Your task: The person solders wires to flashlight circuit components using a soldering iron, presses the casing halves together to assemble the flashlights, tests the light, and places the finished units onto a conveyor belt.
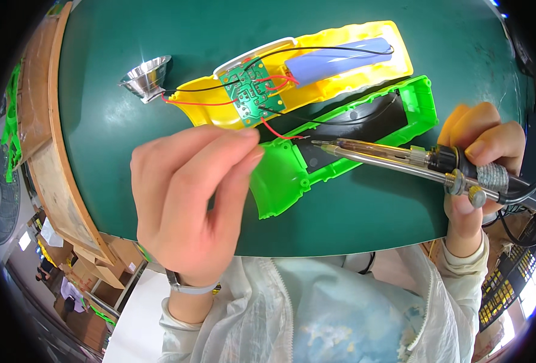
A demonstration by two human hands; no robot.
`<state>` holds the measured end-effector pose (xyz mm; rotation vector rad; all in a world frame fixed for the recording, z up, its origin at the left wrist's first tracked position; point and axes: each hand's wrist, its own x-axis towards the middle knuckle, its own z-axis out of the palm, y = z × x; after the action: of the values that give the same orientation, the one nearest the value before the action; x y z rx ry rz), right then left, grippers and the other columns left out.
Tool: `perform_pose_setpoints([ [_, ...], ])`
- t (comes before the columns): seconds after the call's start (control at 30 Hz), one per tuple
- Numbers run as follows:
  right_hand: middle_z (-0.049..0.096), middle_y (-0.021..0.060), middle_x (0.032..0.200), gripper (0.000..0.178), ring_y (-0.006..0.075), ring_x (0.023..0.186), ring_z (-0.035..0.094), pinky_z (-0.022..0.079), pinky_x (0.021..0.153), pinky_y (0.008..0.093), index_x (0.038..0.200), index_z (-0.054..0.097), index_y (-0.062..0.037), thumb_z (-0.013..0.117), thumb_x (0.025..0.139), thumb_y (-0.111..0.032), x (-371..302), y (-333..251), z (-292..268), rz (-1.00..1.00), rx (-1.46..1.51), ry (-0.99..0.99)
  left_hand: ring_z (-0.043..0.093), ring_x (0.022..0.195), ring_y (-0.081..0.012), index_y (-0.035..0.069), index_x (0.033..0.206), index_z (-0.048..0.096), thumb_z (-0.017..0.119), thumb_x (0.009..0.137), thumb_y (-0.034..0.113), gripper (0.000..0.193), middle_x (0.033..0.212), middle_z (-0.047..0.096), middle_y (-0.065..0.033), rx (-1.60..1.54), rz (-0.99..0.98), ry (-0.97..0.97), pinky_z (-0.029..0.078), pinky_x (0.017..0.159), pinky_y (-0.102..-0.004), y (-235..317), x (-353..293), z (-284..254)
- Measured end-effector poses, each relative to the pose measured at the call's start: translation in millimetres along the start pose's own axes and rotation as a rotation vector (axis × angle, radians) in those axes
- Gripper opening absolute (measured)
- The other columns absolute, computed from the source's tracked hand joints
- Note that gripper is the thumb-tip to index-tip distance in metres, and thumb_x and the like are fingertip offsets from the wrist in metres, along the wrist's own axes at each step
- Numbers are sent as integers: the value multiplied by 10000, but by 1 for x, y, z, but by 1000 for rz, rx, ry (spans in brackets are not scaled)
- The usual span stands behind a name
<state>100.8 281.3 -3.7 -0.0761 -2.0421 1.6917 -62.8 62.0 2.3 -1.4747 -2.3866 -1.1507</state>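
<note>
My right hand [484, 158] grips a soldering iron [395, 158] with a thin metal tube clamped along it. Its tip is close to the bare end of a short red wire [277, 131], which comes from a green circuit board [249, 91]. My left hand [195, 193] is closed in a pinch beside that wire; whatever its fingertips hold, if anything, is hidden. The board lies over a yellow shell half [349, 75] that carries a blue cylindrical battery [340, 60]. Below it rests a green shell half [280, 178] with a dark panel [365, 130], joined to the board by a black wire.
A silver cone reflector [145, 78], wired to the board in red and black, lies at the left on the green table [352, 224]. Black cables [525, 196] trail from the iron at the right. A wooden frame [68, 199], cardboard boxes [107, 260] and a fan [4, 193] stand at the left.
</note>
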Motion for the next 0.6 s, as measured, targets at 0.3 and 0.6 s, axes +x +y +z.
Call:
perform_pose_setpoints([
  [0.3, 407, 71, 807, 406, 150, 636, 375, 344, 589, 276, 956, 460, -118, 747, 714, -274, -5, 5, 6, 14, -26, 2, 574, 719, -158, -4, 961, 699, 701, 770, -72, 203, 847, 696, -70, 16, -109, 8, 407, 583, -237, 17, 4, 12],
  [0.6, 393, 65, 806, 413, 150, 637, 366, 342, 591, 278, 958, 452, -127, 748, 716, -285, -8, 4, 6, 16, -43, 27, 545, 663, -134, -10, 949, 709, 735, 719, -80, 242, 853, 720, -70, 29, -84, 16, 393, 577, -233, 19, 2, 18],
])
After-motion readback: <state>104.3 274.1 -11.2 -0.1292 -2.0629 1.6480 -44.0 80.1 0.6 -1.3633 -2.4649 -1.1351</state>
